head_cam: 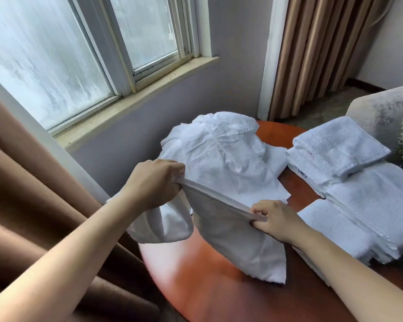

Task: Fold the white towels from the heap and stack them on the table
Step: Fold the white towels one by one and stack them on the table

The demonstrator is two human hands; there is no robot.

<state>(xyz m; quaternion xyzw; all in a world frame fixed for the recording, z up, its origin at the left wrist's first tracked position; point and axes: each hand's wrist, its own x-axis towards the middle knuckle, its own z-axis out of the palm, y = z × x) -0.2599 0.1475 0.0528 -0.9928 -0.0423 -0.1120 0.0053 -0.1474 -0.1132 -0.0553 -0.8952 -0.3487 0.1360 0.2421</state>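
Note:
I hold one white towel (pixel 237 238) up over the round reddish-brown table (pixel 207 282). My left hand (pixel 156 182) grips its top edge at the left, and my right hand (pixel 275 219) pinches the same edge at the right. The towel hangs down from that stretched edge, its lower corner near the table top. Behind it lies the heap of crumpled white towels (pixel 221 147) at the table's far side. A stack of folded white towels (pixel 349 182) sits at the right, with a smaller folded pile on top.
Brown curtains (pixel 33 205) hang close at the left, under a window with a stone sill (pixel 135 98). More curtains (pixel 316 54) hang at the back right. A pale armchair (pixel 382 108) stands behind the folded stack.

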